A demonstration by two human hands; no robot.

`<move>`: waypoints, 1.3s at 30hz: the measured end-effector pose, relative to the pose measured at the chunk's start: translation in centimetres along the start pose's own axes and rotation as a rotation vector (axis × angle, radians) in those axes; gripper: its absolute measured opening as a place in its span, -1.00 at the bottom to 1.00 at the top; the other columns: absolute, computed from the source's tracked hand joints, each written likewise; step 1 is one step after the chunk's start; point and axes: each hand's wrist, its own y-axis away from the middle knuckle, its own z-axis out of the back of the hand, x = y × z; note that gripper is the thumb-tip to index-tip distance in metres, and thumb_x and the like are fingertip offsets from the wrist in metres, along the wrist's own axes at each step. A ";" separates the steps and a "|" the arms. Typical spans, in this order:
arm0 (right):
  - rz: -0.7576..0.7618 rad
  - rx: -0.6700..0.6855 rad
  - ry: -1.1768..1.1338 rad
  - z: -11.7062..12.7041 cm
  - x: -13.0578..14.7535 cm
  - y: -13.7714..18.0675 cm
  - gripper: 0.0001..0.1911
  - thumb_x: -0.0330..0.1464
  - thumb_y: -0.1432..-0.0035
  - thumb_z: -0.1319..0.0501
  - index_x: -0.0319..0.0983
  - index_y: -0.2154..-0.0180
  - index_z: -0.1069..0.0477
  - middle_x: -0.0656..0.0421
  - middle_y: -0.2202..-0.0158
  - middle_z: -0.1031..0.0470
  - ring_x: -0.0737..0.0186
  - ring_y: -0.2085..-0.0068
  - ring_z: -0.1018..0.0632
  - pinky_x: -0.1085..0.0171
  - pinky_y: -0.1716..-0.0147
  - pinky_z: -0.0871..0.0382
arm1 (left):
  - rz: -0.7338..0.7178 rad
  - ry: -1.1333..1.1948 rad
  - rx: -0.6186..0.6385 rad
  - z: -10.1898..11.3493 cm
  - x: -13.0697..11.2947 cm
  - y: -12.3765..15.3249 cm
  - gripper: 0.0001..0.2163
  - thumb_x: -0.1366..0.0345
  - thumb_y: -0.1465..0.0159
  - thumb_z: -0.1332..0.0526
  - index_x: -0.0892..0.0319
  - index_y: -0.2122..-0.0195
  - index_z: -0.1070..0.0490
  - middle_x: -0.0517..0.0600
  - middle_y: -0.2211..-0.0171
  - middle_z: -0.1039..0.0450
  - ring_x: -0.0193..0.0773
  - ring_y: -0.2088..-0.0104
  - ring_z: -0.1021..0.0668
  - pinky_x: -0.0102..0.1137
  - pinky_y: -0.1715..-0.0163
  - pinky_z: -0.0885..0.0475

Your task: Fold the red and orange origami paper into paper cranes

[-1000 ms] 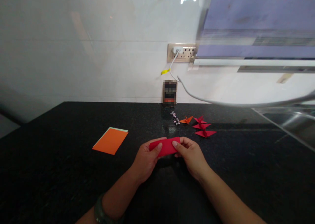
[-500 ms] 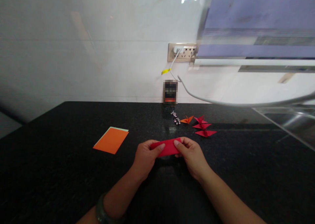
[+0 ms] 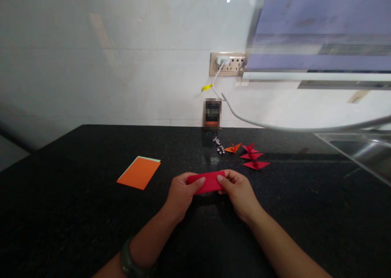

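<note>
A folded red paper strip (image 3: 209,182) is held just above the black counter (image 3: 61,196). My left hand (image 3: 181,195) pinches its left end with thumb on top. My right hand (image 3: 238,192) pinches the right end the same way. Both hands are closed on the paper. A dark band sits on my left wrist (image 3: 128,261).
A stack of orange paper (image 3: 139,172) lies to the left. Folded paper cranes, one orange (image 3: 232,148) and red ones (image 3: 253,157), sit behind the hands. A small dark object (image 3: 212,114) leans on the wall under a socket (image 3: 227,64) with a white cable. A sink (image 3: 360,151) lies at the right.
The hands and red paper have barely shifted; the strip looks pressed slightly flatter between the thumbs. The view has drifted a little.
</note>
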 end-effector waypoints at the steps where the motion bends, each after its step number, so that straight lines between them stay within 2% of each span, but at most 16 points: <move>1: -0.003 -0.001 -0.003 0.0 0.0 0.0 -0.82 -0.30 0.09 -0.25 -0.30 0.46 -0.39 0.23 0.56 -0.39 0.41 0.56 -0.35 0.41 0.58 -0.24 | 0.001 0.003 0.000 0.0 0.0 0.0 -0.79 0.23 0.07 -0.31 0.27 0.47 -0.44 -0.06 0.58 -0.45 -0.35 0.56 -0.43 -0.46 0.50 -0.29; 39: -0.041 -0.001 -0.039 -0.2 0.1 0.1 -0.79 -0.27 0.09 -0.23 -0.31 0.45 -0.40 0.22 0.55 -0.40 0.40 0.56 -0.35 0.41 0.59 -0.24 | 0.009 0.003 -0.010 0.1 0.5 -0.2 -0.77 0.19 0.05 -0.30 0.26 0.45 -0.44 -0.06 0.56 -0.46 -0.37 0.55 -0.43 -0.47 0.50 -0.31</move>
